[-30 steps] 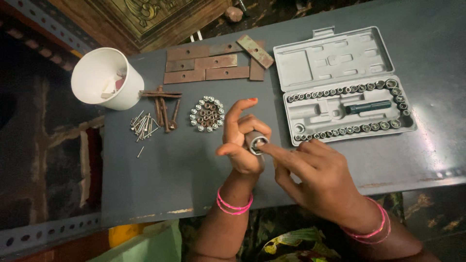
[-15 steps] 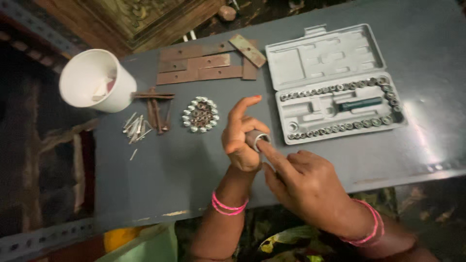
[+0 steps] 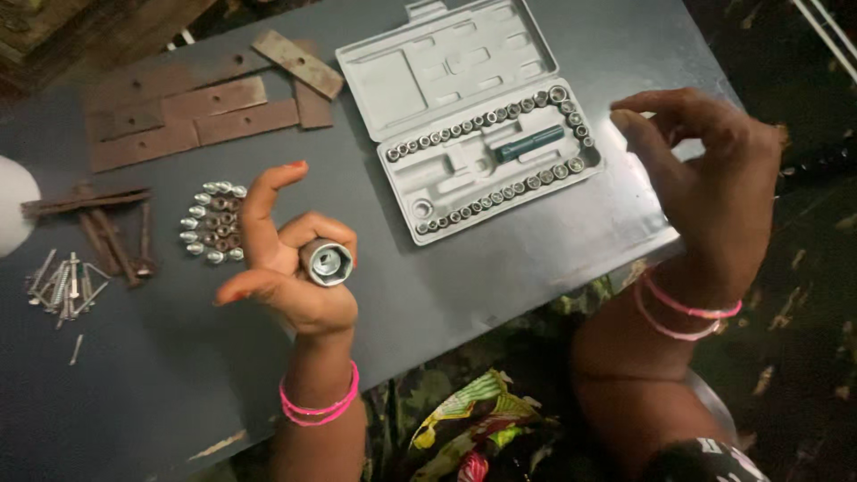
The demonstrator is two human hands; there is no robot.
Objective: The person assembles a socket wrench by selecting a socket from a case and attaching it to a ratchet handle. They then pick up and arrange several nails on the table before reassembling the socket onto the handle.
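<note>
Since half a second ago the right hand (image 3: 705, 178) has left the left hand (image 3: 286, 259) and swung out to the right of the frame, past the open grey socket case (image 3: 469, 116); its fingers are loosely curled and hold nothing visible. The left hand alone now pinches the large steel socket (image 3: 327, 261) at centre left, hex opening facing up, so the socket rests on a one-handed grip. In the head view's left part lie a cluster of nuts (image 3: 214, 223), loose screws (image 3: 62, 286) and rusty plates (image 3: 187, 116) on the dark table (image 3: 161, 393).
</note>
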